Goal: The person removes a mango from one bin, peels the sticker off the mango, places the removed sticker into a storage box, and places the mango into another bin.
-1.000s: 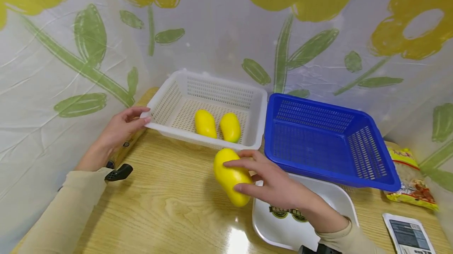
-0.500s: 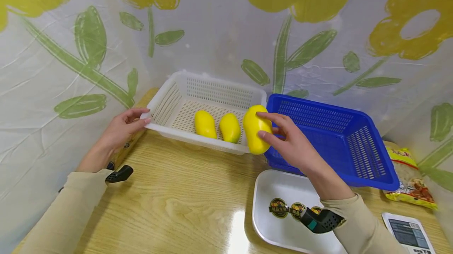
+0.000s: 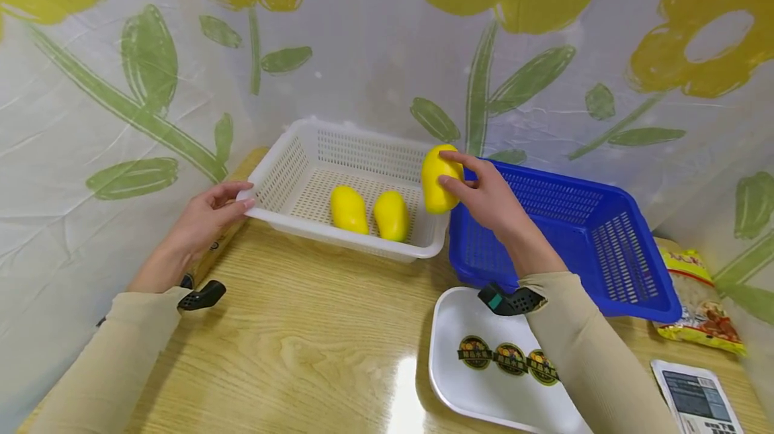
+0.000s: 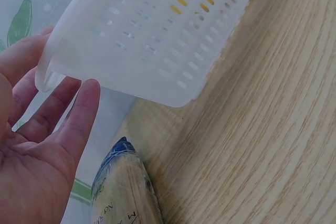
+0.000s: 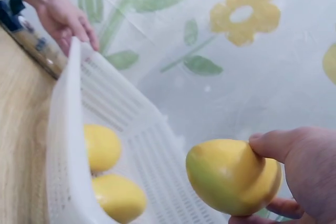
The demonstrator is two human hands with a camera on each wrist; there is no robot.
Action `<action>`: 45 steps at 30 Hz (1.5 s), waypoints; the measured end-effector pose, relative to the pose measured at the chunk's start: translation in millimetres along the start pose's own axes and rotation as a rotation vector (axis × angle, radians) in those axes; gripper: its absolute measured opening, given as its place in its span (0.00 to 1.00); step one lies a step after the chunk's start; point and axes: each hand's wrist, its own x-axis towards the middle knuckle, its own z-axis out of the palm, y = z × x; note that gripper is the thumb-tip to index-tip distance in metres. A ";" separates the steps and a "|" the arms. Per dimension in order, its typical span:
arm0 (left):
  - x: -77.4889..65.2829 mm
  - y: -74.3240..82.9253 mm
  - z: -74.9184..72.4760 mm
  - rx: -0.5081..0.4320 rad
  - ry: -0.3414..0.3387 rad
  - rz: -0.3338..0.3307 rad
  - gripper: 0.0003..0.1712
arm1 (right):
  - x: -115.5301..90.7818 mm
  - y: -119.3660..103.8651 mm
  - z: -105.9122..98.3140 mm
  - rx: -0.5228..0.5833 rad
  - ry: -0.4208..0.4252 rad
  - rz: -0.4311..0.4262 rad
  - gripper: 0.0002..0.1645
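My right hand [image 3: 488, 195] grips a yellow mango [image 3: 440, 180] above the right end of the white basket [image 3: 357, 240]. In the right wrist view this mango [image 5: 231, 177] shows a greenish side, with the thumb on top and fingers beneath. Two more mangoes, a left one [image 3: 349, 209] and a right one [image 3: 392, 215], lie side by side on the basket floor near its front wall. At the basket's left front corner my left hand [image 3: 202, 219] pinches the rim; in the left wrist view the thumb and fingers [image 4: 86, 106] are around that corner.
A blue basket [image 3: 629, 252] stands right of the white one. In front is a white tray [image 3: 459, 394] with round stickers [image 3: 510, 358]. A yellow snack bag [image 3: 701, 313] and a white packet [image 3: 695, 397] lie far right. A long package [image 4: 126, 187] lies below the left hand.
My right hand has carried the mango up and away from the table's middle to over the white basket's right end. The left hand has stayed at the rim.
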 end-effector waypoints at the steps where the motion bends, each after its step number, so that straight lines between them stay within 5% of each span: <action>1: 0.2 -0.2 0.0 -0.003 0.002 0.001 0.33 | 3.4 0.2 0.8 0.001 0.005 0.005 0.28; 19: 2.4 0.6 -0.2 -0.013 0.006 -0.019 0.35 | 56.0 -1.6 28.9 -0.050 -0.067 0.040 0.27; 34: 2.0 -1.2 -0.6 -0.072 0.002 0.002 0.31 | 79.0 0.3 53.6 -0.428 -0.099 0.071 0.25; 45: 2.5 -1.2 -0.4 -0.045 0.009 0.007 0.32 | 82.8 6.2 70.0 -0.459 -0.158 0.123 0.25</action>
